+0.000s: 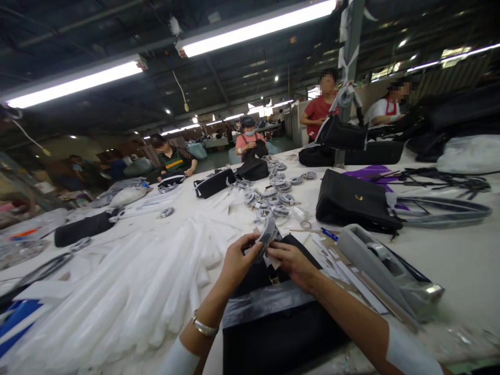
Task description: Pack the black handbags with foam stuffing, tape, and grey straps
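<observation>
Both our hands meet at the centre of the frame, above a black bag lying at bottom centre. Our left hand curls its fingers closed around a grey strap that rises between the hands; our right hand pinches its lower end. A tape dispenser lies at right, white foam sleeves at left.

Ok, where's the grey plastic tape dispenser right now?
Head view: the grey plastic tape dispenser lies on the white table, right of the right hand and left hand that pinch a grey wrapped strap, just nearer than the black leather handbag.
</observation>
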### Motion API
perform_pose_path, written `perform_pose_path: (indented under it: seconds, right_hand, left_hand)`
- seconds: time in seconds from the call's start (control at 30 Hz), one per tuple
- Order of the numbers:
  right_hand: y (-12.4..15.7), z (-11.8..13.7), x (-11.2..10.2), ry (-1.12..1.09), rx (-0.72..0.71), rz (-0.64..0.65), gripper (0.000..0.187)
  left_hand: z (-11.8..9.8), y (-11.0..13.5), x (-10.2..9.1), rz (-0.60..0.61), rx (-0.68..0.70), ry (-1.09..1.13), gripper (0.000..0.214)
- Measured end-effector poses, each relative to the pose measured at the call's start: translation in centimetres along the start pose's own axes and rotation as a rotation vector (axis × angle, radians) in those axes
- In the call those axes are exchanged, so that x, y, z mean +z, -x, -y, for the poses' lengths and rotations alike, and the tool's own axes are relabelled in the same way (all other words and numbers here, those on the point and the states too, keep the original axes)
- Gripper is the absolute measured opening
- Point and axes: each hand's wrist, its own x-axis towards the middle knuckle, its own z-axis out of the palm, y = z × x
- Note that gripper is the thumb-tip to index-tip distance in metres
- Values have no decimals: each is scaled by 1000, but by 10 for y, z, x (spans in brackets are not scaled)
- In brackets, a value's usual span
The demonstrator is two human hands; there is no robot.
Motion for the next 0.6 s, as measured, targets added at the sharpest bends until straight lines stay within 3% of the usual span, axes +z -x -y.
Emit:
perform_pose_path:
  seconds: [0.23, 0.3, 0.43, 0.5, 0.6]
  right_hand:
    - [1, -5, 7, -6, -43, -165, 40]
    - [-1, -7, 10, 4, -60, -189, 39]
    - [-3, -6, 9, 50, -39, -154, 39]
    - [-2, -5, 6, 19, 1, -88, 39]
    - [0, -6, 1, -97, 23, -12, 38]
  left_hand:
    - [10, 5, 5, -39, 59, -8, 25]
    - [10, 5, 6, -57, 17, 62, 28]
    - [7, 6, 5, -46, -194, 336, 73]
    - [5, 7, 4, -36, -232, 432, 86]
    - [3, 10, 1, -41, -202, 425, 59]
